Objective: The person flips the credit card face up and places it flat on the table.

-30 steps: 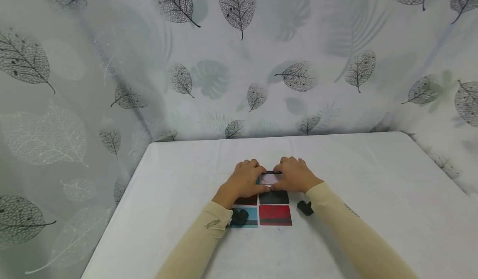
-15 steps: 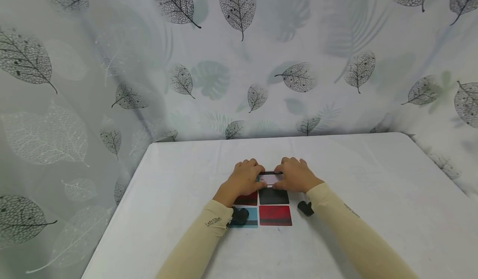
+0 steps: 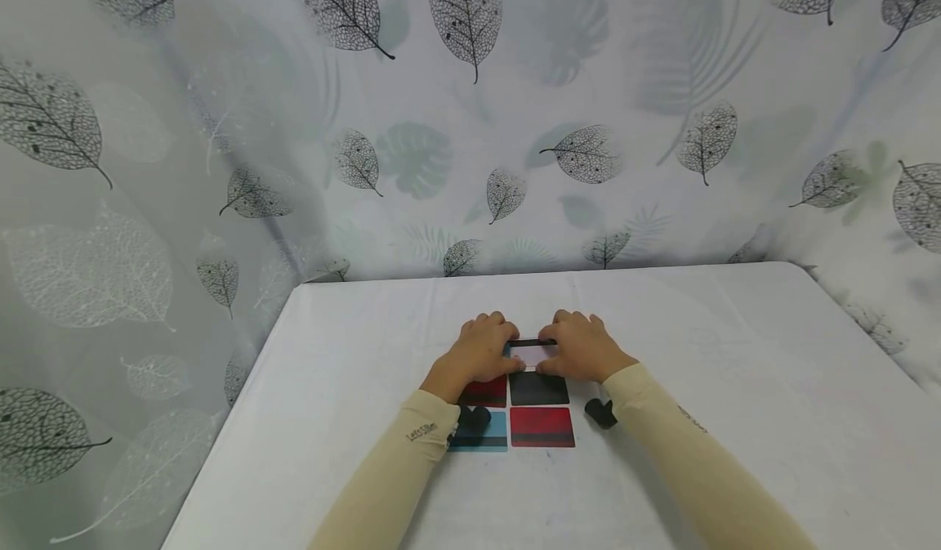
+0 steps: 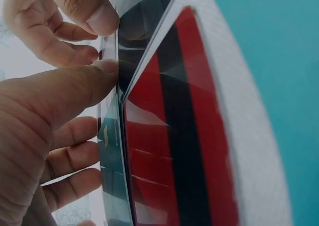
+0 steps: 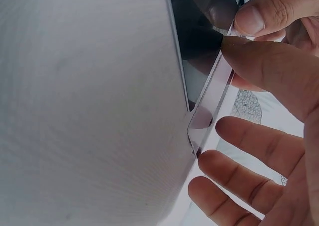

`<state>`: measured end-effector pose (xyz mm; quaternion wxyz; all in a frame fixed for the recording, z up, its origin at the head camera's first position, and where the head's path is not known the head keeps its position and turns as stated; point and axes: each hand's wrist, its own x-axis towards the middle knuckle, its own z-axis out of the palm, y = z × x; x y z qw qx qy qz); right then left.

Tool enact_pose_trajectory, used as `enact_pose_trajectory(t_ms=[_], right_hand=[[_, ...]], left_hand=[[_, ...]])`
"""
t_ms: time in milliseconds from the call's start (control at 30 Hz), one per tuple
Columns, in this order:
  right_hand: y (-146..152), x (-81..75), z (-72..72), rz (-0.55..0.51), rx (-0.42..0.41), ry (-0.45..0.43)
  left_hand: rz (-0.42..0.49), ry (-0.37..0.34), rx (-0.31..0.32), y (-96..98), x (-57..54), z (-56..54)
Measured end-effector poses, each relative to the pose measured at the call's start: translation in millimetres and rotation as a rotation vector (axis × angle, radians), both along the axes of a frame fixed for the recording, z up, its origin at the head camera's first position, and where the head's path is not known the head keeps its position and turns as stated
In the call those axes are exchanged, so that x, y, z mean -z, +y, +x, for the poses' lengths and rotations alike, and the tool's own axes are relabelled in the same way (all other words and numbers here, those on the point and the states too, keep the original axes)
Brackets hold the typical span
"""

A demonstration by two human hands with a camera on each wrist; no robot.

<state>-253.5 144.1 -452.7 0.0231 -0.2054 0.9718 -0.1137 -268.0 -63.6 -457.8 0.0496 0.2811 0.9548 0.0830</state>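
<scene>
A pale pinkish card (image 3: pixel 532 356) with a dark stripe lies at the back of a block of cards on the white table. My left hand (image 3: pixel 481 350) and right hand (image 3: pixel 584 347) pinch it, thumbs on its near edge and fingers at its far edge. Directly in front of it lies a black card (image 3: pixel 540 387). In the left wrist view, a red card (image 4: pixel 149 136) with a black stripe sits beside a teal card (image 4: pixel 112 161) under the left fingers. The pale card's clear corner (image 5: pixel 199 129) shows below the right thumb in the right wrist view.
Nearer me lie another red card (image 3: pixel 542 427) and a light blue card (image 3: pixel 494 440), partly hidden by the left wrist's black camera (image 3: pixel 474 419). A second black camera (image 3: pixel 601 413) is at the right wrist. A leaf-patterned curtain (image 3: pixel 412 158) hangs behind the table (image 3: pixel 353 370).
My left thumb has shifted slightly left along the near edge, baring more of the pale card. The right hand and the other cards stay put.
</scene>
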Motion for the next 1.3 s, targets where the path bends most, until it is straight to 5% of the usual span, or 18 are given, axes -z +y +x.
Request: enact_pose_trajectory(t_ms=[933, 1300], right_hand=[[5, 8.8, -4.2, -0.238, -0.045, -0.004], [5, 2.9, -4.3, -0.144, -0.125, 0.022]], left_hand=[[0.078, 0.032, 0.020, 1.0, 0.6, 1.7], [0.075, 0.025, 0.008, 2.1, -1.1, 3.3]])
